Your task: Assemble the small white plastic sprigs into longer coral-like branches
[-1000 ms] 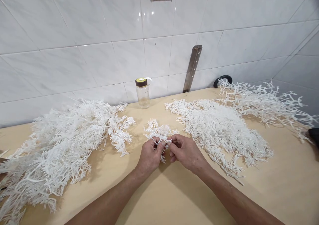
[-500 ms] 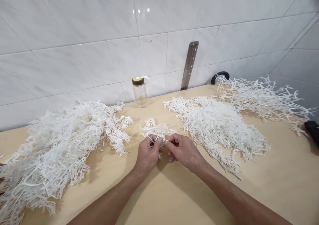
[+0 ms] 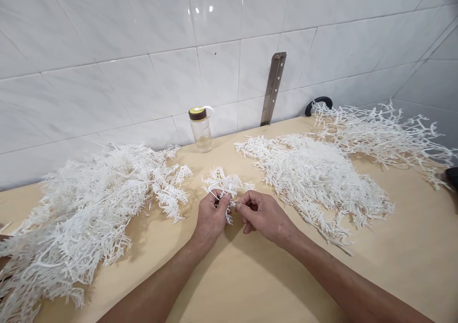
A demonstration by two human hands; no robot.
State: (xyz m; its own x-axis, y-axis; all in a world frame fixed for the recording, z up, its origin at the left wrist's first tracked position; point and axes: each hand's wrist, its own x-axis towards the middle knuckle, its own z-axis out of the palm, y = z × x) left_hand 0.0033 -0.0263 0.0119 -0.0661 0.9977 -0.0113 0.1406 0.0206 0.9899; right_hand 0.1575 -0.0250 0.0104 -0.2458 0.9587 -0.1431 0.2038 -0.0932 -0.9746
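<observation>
Between thumb and fingers of my left hand point(image 3: 210, 218) is a white branching plastic sprig point(image 3: 224, 182), its fine twigs spreading away from me above the table. My right hand point(image 3: 263, 213) is closed in a pinch just right of the sprig, thumb against forefinger. Its fingertips are beside the sprig's edge; whatever they pinch is too small to make out. Left of my hands lies a big heap of similar white sprigs point(image 3: 96, 203). A second pile of fine white sprigs point(image 3: 315, 175) lies to the right.
Barer, more open white branches point(image 3: 386, 134) lie at the back right, near a black curved object point(image 3: 318, 104). A clear bottle with a dark and yellow lid point(image 3: 202, 134) stands at the back of the wooden table point(image 3: 229, 275). A metal strip point(image 3: 274, 89) leans on the tiled wall.
My right fingertips have drawn slightly away from my left thumb, widening the gap between the hands. My left hand keeps its grip on the sprig. The view has tilted down a little.
</observation>
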